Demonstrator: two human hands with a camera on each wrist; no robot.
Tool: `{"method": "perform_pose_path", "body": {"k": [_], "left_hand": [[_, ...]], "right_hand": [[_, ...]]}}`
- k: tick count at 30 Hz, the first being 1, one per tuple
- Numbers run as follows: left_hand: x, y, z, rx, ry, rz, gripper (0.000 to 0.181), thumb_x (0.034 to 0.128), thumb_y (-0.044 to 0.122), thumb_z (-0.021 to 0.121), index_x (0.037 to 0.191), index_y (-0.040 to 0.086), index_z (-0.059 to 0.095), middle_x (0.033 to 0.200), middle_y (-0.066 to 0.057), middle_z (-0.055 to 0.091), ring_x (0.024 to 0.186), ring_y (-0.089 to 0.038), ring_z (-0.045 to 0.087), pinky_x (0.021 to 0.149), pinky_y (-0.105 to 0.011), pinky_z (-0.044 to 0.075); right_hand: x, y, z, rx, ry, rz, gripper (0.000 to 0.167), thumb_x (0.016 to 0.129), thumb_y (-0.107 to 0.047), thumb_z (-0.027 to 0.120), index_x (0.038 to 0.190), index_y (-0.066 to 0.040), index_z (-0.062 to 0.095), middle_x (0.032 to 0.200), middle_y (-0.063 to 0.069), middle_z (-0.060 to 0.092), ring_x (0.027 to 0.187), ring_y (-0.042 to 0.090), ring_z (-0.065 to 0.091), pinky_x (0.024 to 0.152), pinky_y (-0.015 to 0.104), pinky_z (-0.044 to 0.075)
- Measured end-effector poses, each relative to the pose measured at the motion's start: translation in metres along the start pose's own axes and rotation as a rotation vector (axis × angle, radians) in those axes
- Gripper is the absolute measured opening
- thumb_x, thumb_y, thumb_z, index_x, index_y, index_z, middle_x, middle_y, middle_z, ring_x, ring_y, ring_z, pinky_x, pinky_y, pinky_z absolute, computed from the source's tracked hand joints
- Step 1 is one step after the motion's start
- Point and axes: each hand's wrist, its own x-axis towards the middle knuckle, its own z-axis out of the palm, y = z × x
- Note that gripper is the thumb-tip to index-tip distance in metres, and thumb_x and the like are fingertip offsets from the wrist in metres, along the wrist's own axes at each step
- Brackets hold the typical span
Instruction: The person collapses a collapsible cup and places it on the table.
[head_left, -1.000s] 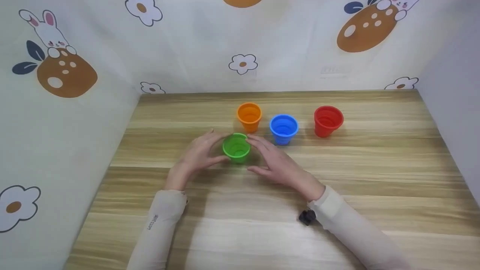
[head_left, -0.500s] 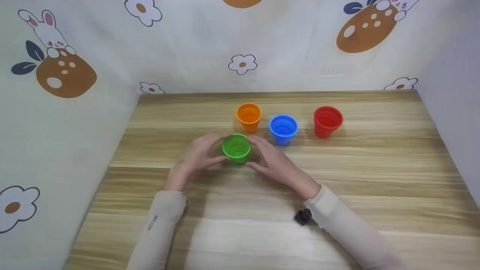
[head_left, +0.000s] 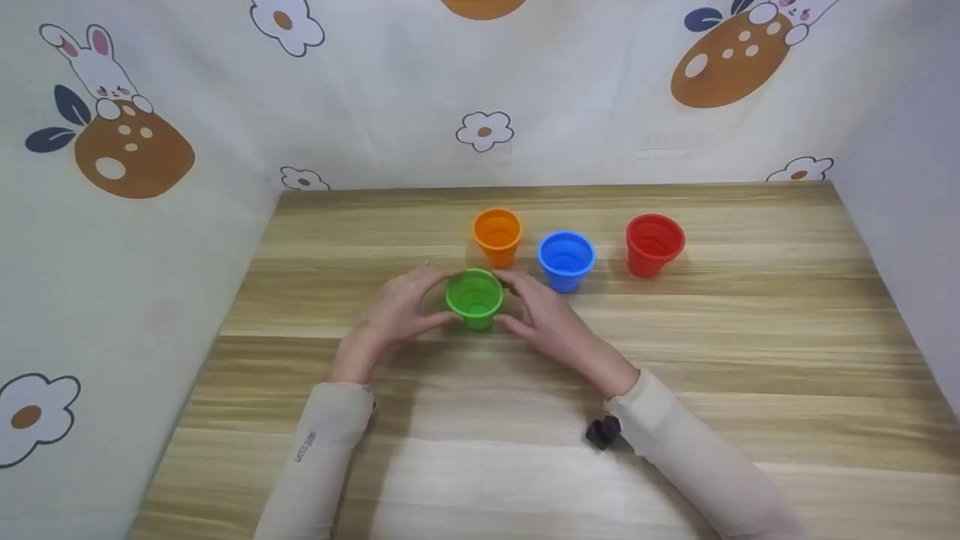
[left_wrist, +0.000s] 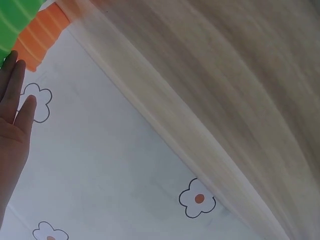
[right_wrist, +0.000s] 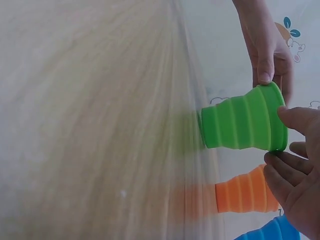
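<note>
Between the two hands stands a green ribbed cup [head_left: 474, 294], upright on the table. From its left side the left hand [head_left: 394, 311] holds the rim with thumb and fingers curved round it. The right hand [head_left: 555, 322] grips the opposite side; in the right wrist view its thumb and fingertips [right_wrist: 275, 157] touch the rim, and the left thumb [right_wrist: 265, 70] presses the far side. In the left wrist view only part of the left hand [left_wrist: 12, 130] shows, beside the green cup [left_wrist: 17, 17].
Behind the green cup are an orange cup [head_left: 498, 238], a blue cup [head_left: 566, 261] and, farther right, a red cup [head_left: 654, 244], all upright on the wooden table [head_left: 480, 465]. A patterned wall [head_left: 390, 97] rises at the back. A small black object [head_left: 602, 433] is beside the right cuff.
The right hand has shifted slightly left, and its thumb has come closer to the green cup. The left hand has stayed almost still. The other cups have not moved on the table.
</note>
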Motion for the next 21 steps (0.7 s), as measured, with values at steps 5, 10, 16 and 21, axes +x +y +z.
{"method": "perform_pose_path", "body": {"k": [5, 10, 16, 21], "left_hand": [[0.000, 0.002, -0.002, -0.022, 0.016, 0.011, 0.063, 0.0825, 0.033, 0.081, 0.137, 0.009, 0.059, 0.134, -0.010, 0.065, 0.129, -0.032, 0.058, 0.116, -0.050, 0.040], [0.000, 0.003, -0.005, -0.035, 0.050, 0.051, 0.062, 0.0824, 0.032, 0.081, 0.136, 0.010, 0.059, 0.131, -0.009, 0.066, 0.124, -0.029, 0.061, 0.112, -0.047, 0.045], [0.001, 0.006, -0.008, -0.070, 0.060, 0.058, 0.061, 0.0839, 0.031, 0.080, 0.137, 0.011, 0.058, 0.134, -0.009, 0.065, 0.124, -0.027, 0.061, 0.109, -0.046, 0.048], [0.004, 0.009, -0.010, -0.083, 0.056, 0.055, 0.059, 0.0856, 0.032, 0.078, 0.138, 0.013, 0.058, 0.135, -0.006, 0.064, 0.126, -0.024, 0.060, 0.111, -0.044, 0.047]], "right_hand": [[0.001, -0.003, -0.003, 0.021, 0.006, 0.018, 0.062, 0.091, -0.016, 0.072, 0.146, -0.004, 0.045, 0.141, 0.013, 0.057, 0.129, 0.026, 0.058, 0.110, 0.040, 0.049], [0.003, -0.006, -0.007, 0.028, 0.017, 0.014, 0.061, 0.093, -0.019, 0.071, 0.146, -0.005, 0.045, 0.141, 0.012, 0.058, 0.128, 0.024, 0.059, 0.108, 0.037, 0.050], [0.004, -0.009, -0.012, 0.023, 0.039, -0.025, 0.060, 0.093, -0.020, 0.070, 0.145, -0.002, 0.046, 0.140, 0.013, 0.058, 0.128, 0.025, 0.058, 0.108, 0.036, 0.050], [0.003, -0.010, -0.018, 0.052, 0.061, -0.039, 0.059, 0.093, -0.019, 0.071, 0.144, -0.001, 0.047, 0.139, 0.013, 0.059, 0.128, 0.026, 0.059, 0.108, 0.036, 0.050]]}}
